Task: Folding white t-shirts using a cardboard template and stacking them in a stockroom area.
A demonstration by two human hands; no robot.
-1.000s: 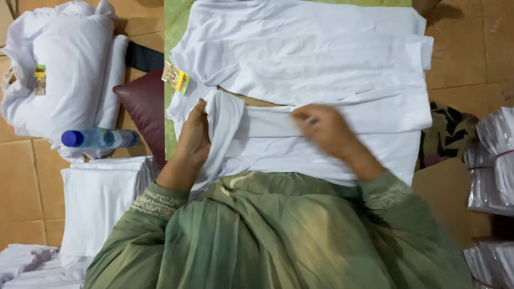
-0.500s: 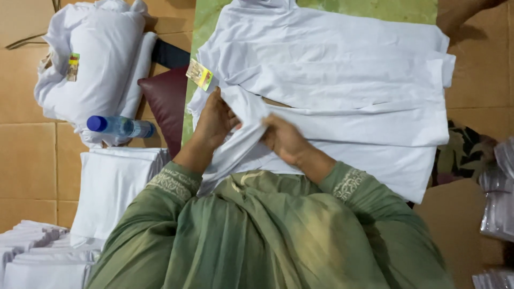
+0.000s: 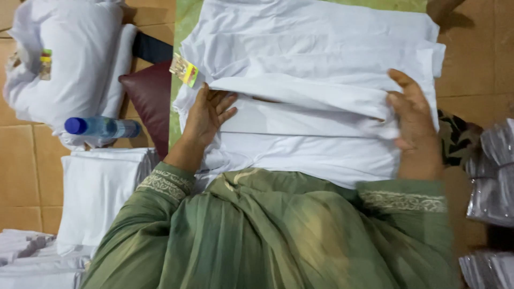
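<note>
Left hand: the left hand (image 3: 205,119) lies open, palm down, fingers spread flat on the near left part of the white cotton garment (image 3: 316,64).
Right hand: the right hand (image 3: 411,115) rests at the garment's right end, thumb and fingers pinched on the folded strip of white cloth.
Garment: it lies spread across the green board (image 3: 184,21) just in front of the person, folded into long bands running left to right; a small yellow and green paper tag (image 3: 184,70) hangs at its left edge.
Sleeves: green fabric with pale embroidered cuffs covers both forearms.
Left side: a dark red cushion (image 3: 147,101) sits beside the board; a clear plastic bottle with a blue cap (image 3: 101,127) lies next to it, near a bundle of white cloth (image 3: 69,59) and a flat stack of folded white garments (image 3: 99,187).
Right side: packets in clear plastic wrap (image 3: 492,176) are piled on the brown floor.
</note>
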